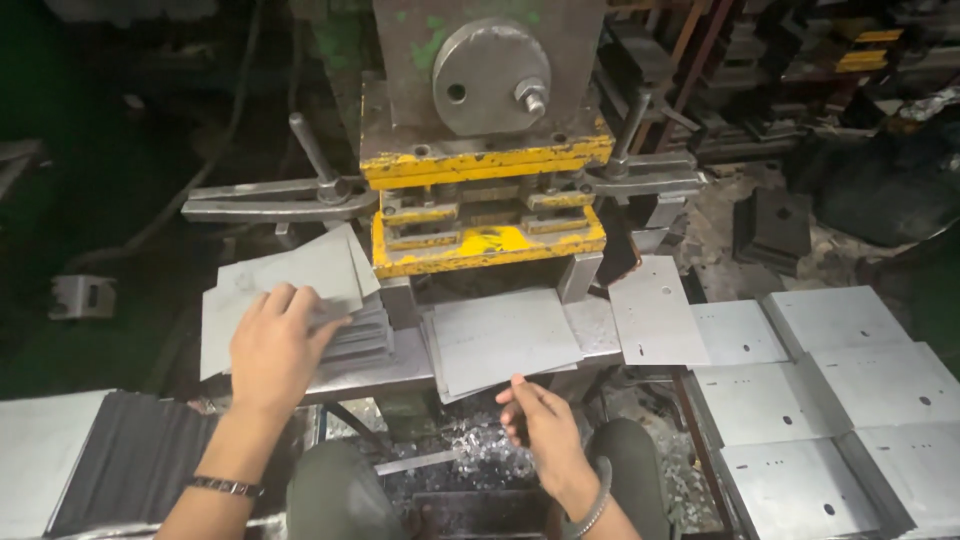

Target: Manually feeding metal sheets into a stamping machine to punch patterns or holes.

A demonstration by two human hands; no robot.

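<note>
1. head view: i see my left hand (275,345) spread flat, fingers open, pressing the sheet stack (300,300) beside the press (487,150).
2. my right hand (540,425), fingers loosely curled, seems to pinch the metal sheet (500,340) under the press.

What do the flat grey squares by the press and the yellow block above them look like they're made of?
The flat grey square sheets look like thin sheet metal: dull matt grey, crisp edges, punched holes in those at right. The left hand rests on a stack of them; the right hand hovers by the front edge. The yellow press block looks like painted steel, its paint chipped to bare metal.
</note>
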